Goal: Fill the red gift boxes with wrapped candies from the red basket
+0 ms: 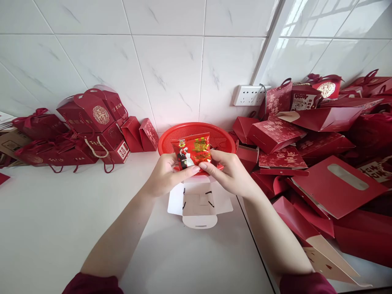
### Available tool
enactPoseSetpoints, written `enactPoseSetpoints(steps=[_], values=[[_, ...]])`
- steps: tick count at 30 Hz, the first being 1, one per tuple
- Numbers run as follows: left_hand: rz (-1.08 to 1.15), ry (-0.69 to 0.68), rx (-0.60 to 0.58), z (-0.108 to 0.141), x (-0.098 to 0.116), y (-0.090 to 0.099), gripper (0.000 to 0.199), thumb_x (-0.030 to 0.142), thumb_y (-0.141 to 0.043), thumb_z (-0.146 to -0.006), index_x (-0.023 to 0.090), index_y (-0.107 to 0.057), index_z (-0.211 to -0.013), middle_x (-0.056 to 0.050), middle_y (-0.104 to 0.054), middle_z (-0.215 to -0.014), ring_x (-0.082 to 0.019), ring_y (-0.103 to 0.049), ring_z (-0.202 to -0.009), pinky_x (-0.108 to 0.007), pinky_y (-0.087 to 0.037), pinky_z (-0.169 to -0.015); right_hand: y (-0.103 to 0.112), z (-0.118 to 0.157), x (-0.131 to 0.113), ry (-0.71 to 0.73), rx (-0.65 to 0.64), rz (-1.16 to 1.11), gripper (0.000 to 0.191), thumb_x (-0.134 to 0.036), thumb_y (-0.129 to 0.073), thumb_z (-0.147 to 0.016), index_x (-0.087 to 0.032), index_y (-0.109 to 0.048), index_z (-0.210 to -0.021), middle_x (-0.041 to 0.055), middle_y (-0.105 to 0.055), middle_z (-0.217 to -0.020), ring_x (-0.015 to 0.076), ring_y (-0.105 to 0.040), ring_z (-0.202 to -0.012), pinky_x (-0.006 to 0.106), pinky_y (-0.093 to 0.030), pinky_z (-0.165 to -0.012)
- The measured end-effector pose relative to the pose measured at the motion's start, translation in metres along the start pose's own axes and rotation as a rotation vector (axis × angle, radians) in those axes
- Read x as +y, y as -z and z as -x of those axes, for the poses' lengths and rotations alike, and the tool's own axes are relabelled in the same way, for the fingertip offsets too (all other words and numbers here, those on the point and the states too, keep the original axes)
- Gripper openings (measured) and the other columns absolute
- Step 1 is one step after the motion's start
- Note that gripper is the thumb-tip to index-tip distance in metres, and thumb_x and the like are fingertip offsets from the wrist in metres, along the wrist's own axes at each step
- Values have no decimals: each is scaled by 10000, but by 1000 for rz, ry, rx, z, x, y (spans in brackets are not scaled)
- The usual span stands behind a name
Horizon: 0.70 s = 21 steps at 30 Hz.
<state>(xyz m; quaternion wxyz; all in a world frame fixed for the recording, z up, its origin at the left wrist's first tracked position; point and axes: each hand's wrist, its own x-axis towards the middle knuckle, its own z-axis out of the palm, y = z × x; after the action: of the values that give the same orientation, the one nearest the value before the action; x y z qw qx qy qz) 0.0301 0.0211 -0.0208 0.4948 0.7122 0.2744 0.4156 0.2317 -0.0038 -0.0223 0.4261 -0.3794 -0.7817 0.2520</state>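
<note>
One small foil packet (196, 149) was recorded between both hands, raised above the near side of a red mesh basket (196, 127) and just beyond an open box (199, 209), white inside, on the pale counter (55, 212). The packet's left side was grasped by the left hand (165, 175), its right side by the right hand (231, 173); the thumbs were laid over the lower front edge, tips close together, and the other fingers were mostly hidden behind. Neither hand was clenched. Contents not seen; the packet was judged light, with a soft, crinkly skin, rather slick where the foil shone. Whether something brittle was enclosed could not be told, so a gentle pinch was judged safer than a squeeze through the middle. The best hold was thought to be at the two side edges or along a flat seam, the plump centre being left unpressed. The printed face was turned towards the viewer and tipped somewhat upwards, with the paired figures at the left, heads up, and the gold patch at the right. The outline was nearly square; a slightly longer axis was read from side to side, its right end a little higher, though this was uncertain, the lower edge being partly covered by thumbs. Red boxes were noted at left (92, 116) and heaped at right (277, 132).
</note>
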Motion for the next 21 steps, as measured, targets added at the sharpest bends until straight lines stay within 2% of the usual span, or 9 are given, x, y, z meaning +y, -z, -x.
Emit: enactPoseSetpoints(steps=[4, 8, 12, 16, 21], values=[[26, -15, 27, -1, -5, -1, 173, 269, -736, -837, 181, -756, -985, -51, -758, -1026, -247, -703, -1019, -363, -568, -930, -2, 1, -1, -61, -29, -63, 328, -452, -499, -1002, -165, -633, -917, 19, -594, -815, 146, -514, -731, 267, -413, -661], [18, -42, 61, -1, -11, -2, 134, 284, -746, -822, 176, -750, -901, -42, -755, -926, -237, -708, -937, -363, -572, -892, -1, 1, -1, -87, -64, -154, 317, -453, -524, -988, -167, -636, -908, 32, -640, -887, 159, -560, -791, 276, -455, -706], [39, -19, 38, 0, -10, -3, 158, 310, -732, -846, 188, -745, -946, -46, -752, -985, -219, -701, -962, -325, -571, -871, 2, 1, 2, -69, -82, -199, 253, -408, -603, -948, -162, -660, -964, 38, -665, -937, 173, -587, -854, 293, -483, -765], [51, 100, -9, 0, -4, 0, 218, 356, -697, -884, 190, -732, -1021, -62, -733, -1079, -215, -676, -1032, -327, -541, -934, 2, 2, 5, -92, -3, -215, 232, -402, -636, -928, -175, -681, -947, 37, -678, -913, 173, -600, -832, 309, -502, -765], [19, 142, 23, 0, 1, 7, 226, 382, -712, -873, 186, -750, -979, -50, -740, -954, -181, -678, -893, -283, -543, -825, -1, 1, 10, -123, 104, -368, 238, -437, -666, -907, -200, -670, -894, 40, -679, -885, 170, -609, -786, 315, -519, -730]])
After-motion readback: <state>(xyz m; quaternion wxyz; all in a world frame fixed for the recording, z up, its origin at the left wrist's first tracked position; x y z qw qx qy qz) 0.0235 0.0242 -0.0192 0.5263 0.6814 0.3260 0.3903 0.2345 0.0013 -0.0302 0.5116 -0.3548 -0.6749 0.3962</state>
